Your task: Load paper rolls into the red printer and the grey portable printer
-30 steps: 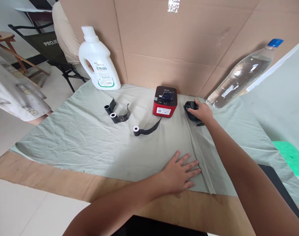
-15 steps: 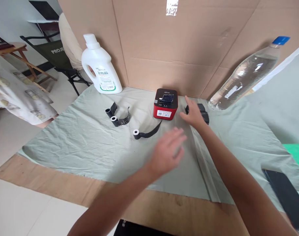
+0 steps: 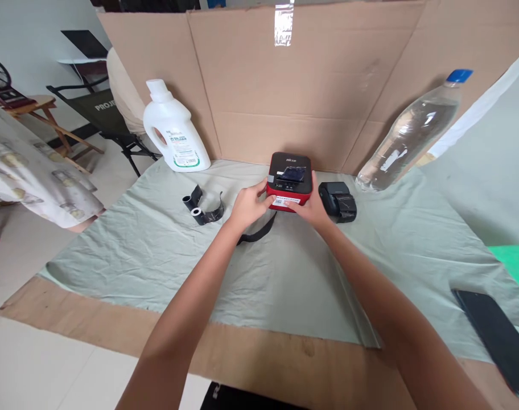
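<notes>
A red and black label printer (image 3: 290,165) stands upright near the cardboard, gripped from both sides. My left hand (image 3: 250,206) is closed on its left side, thumb on the front. On the right side my right hand (image 3: 313,206) holds it, the thumb against the white sticker. A black handheld device (image 3: 338,203) lies just right of my right hand. A black strip (image 3: 259,233) curls out below my left wrist, its roll hidden behind my forearm. Further left, two small rolls of black strip (image 3: 203,216) lie partly unwound on the cloth.
A white detergent bottle (image 3: 174,134) and a clear plastic bottle with a blue cap (image 3: 413,136) lean on the cardboard (image 3: 293,85). A phone (image 3: 494,336) lies at the right front edge of the green-grey cloth (image 3: 127,250). Another person's patterned clothing (image 3: 33,171) shows at left.
My right hand left the black handheld device and moved left onto the printer. My left hand rose from the cloth to the printer's other side. The view tilted up slightly.
</notes>
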Demonstrator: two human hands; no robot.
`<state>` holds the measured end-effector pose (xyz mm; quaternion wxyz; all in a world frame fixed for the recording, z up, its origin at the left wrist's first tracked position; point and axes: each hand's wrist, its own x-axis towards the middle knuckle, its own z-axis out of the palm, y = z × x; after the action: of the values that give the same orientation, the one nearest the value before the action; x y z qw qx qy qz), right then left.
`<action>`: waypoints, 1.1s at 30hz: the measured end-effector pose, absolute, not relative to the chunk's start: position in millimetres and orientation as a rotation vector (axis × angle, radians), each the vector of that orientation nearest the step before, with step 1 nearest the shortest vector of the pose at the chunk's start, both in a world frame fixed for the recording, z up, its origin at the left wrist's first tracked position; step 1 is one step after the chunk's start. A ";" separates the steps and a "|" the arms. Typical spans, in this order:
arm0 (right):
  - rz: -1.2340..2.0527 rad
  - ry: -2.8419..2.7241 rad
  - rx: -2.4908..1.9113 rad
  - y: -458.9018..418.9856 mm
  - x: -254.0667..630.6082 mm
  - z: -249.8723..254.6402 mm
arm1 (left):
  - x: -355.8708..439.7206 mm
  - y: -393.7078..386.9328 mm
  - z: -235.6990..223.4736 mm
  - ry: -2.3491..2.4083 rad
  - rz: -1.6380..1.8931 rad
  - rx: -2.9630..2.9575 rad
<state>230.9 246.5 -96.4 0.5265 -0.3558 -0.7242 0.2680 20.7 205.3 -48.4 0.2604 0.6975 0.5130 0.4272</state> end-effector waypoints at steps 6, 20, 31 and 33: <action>0.489 -1.747 -0.881 172.7 270.3 -69.0 | 41.4 128.5 -27.0 1.375 1.264 2.085; 0.601 -1.719 -1.101 52.5 279.7 -127.9 | 46.3 37.7 -112.2 1.266 1.218 2.102; 0.648 -1.699 -1.159 51.7 282.2 -121.5 | -42.6 91.6 -95.3 1.887 1.150 1.599; 0.666 -1.695 -1.155 51.8 281.9 -119.5 | -58.1 89.4 -93.7 1.959 1.218 1.556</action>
<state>281.9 51.8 -119.5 0.4728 -0.4718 -0.6927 0.2721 -58.1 89.4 -93.7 0.1786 0.5501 0.6928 0.4306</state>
